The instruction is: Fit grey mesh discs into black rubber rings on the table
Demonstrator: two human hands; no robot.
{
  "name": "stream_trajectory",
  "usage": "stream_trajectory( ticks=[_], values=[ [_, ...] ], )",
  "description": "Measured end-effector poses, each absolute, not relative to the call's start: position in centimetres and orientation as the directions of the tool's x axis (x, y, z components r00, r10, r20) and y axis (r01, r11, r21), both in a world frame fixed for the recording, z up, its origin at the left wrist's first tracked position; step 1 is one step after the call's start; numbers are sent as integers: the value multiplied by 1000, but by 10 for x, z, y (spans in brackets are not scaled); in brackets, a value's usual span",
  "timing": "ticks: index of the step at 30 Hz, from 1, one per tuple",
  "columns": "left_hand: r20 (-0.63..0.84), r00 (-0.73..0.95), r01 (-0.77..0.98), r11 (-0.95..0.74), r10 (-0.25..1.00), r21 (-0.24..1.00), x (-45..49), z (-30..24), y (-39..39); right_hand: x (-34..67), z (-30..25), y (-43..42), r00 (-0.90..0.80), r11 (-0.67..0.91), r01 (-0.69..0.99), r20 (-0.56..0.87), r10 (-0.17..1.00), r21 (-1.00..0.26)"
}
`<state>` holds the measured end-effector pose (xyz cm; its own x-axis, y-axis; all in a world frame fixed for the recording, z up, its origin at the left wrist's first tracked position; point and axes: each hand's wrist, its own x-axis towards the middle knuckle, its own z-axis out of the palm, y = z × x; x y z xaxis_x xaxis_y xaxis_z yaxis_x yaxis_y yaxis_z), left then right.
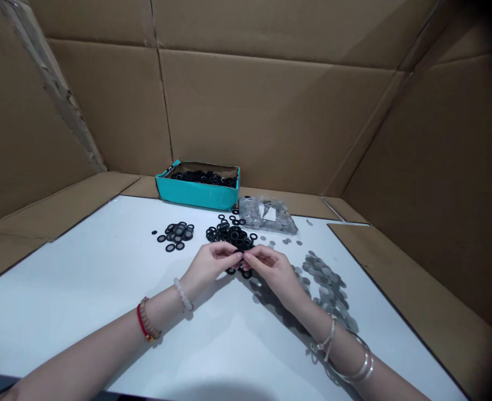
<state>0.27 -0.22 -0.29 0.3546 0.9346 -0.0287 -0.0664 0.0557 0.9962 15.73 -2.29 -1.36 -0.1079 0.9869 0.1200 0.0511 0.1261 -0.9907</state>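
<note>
A small black rubber ring (pixel 240 258) sits between the tips of both hands, just above a messy heap of black rubber rings (pixel 229 236). The left hand (pixel 213 265) and the right hand (pixel 270 271) nearly meet, with their fingers bent and almost shut. The fingertips (pixel 234 254) of each hand pinch the small ring from its own side, but they hide most of it, so you cannot tell if there is only one ring in there. A few more rings lie under the hands. To the left of the heap is a smaller group of black rings (pixel 177 236). To the right of the hands is a wide patch of flat, round grey discs (pixel 327 287), and a few lie alone nearer the heap. Behind the heap is a clear plastic bag full of grey discs (pixel 266 214). Beside the bag is a teal box with brown cardboard inside (pixel 198 193), and it holds many black rings. All of this is on a white table (pixel 70 312). Tall brown cardboard walls (pixel 271 117) stand behind it and at both sides. The left wrist has a white bead bracelet (pixel 183 294), a wooden bead bracelet (pixel 149 318) and a red string (pixel 141 323). The right wrist has shiny silver bangles (pixel 357 359).
</note>
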Motion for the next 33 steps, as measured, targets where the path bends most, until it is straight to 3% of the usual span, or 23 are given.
stream_trajectory(
  ticks=[5, 10, 18, 25, 33],
  values=[
    [-64, 318, -26, 76, 946, 997, 3, 3, -7, 156, -16, -26, -44, 202, 69, 200, 979, -977],
    [-137, 375, -2, 148, 917, 989, -1, 5, -6, 160, -19, -25, -118, 195, 94, 184, 976, -976],
    [-169, 417, -155, 253, 893, 955, -1, -8, -4, 159, -16, -24, -52, 150, 75, 146, 988, -986],
    [-82, 412, -77, 125, 907, 989, 0, -3, -3, 157, -14, -25, -98, 123, 61, 117, 988, -990],
    [-119, 357, 3, 127, 927, 992, 1, 1, -5, 156, -14, -24, -98, 105, 88, 97, 990, -991]
  ],
)
